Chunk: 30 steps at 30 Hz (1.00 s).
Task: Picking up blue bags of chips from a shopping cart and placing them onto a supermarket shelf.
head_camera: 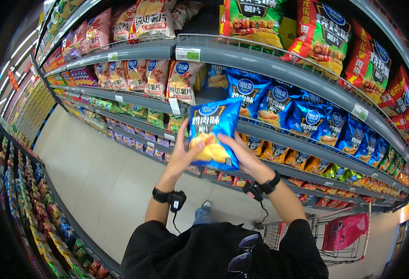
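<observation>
A blue bag of potato chips (214,130) is held up between both hands, its printed front facing me. My left hand (183,153) grips its left side, thumb across the front. On the right side, my right hand (244,151) holds it with the thumb on the front and the other fingers largely hidden behind. Beyond the bag, a shelf row holds several matching blue chip bags (312,117). Pale chip bags (181,82) stand on that same level, left of a gap.
A shopping cart (316,233) with a pink-red panel stands at my right. Wire shelf guards (260,45) edge the shelves. Price tags (187,54) hang along the shelf fronts. Pale tiled floor (96,164) runs along the aisle to another stocked shelf (33,212) at left.
</observation>
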### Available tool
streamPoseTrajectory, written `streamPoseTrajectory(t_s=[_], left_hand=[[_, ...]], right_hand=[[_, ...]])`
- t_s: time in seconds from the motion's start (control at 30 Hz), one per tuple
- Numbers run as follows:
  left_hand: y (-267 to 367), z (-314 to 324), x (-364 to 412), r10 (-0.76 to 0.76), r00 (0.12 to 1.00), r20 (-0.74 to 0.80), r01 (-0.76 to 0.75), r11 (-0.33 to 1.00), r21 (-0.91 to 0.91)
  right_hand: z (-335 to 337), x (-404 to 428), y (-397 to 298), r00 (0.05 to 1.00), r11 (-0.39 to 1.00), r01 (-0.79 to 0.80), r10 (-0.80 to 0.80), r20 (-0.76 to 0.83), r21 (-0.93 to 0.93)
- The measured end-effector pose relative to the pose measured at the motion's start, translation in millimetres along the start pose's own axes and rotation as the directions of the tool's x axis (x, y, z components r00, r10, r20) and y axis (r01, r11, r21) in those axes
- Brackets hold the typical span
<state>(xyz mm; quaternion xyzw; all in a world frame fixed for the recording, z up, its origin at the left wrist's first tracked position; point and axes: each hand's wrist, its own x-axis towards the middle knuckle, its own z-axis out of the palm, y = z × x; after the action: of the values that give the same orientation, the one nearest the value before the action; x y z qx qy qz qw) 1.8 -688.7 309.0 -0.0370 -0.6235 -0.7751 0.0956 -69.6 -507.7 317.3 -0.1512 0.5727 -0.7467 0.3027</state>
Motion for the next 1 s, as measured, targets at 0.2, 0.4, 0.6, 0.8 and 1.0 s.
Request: streamPoseTrajectory(t_s=[0.2, 0.4, 0.6, 0.8, 1.0], left_hand=[[-26.7, -46.5, 115.8, 0.317, 0.940, -0.126, -0.298, 0.942, 0.153], [-41.3, -56.6, 201.2, 0.545, 0.838, 0.014, -0.435, 0.652, 0.621], [-75.2, -53.6, 262.9, 0.587, 0.801, 0.121, -0.516, 0.574, 0.635], [-103.6, -50.8, 287.7, 0.510, 0.849, 0.134, -0.426, 0.513, 0.746], [-118.0, -51.0, 300.5, 0.400, 0.907, 0.131, -0.316, 0.440, 0.841]], right_hand=[[-12.9, 108.3, -10.0, 0.896, 0.754, 0.205, -0.401, -0.191, -0.624], [-26.1, 155.1, 4.1, 0.859, 0.420, 0.129, -0.500, -0.111, -0.898], [-31.7, 182.7, -0.8, 0.838, 0.507, 0.117, -0.512, -0.189, -0.854], [-26.6, 202.4, 6.5, 0.784, 0.380, 0.105, -0.601, -0.159, -0.919], [-21.1, 215.7, 4.3, 0.848, 0.369, -0.082, -0.462, -0.260, -0.926]])
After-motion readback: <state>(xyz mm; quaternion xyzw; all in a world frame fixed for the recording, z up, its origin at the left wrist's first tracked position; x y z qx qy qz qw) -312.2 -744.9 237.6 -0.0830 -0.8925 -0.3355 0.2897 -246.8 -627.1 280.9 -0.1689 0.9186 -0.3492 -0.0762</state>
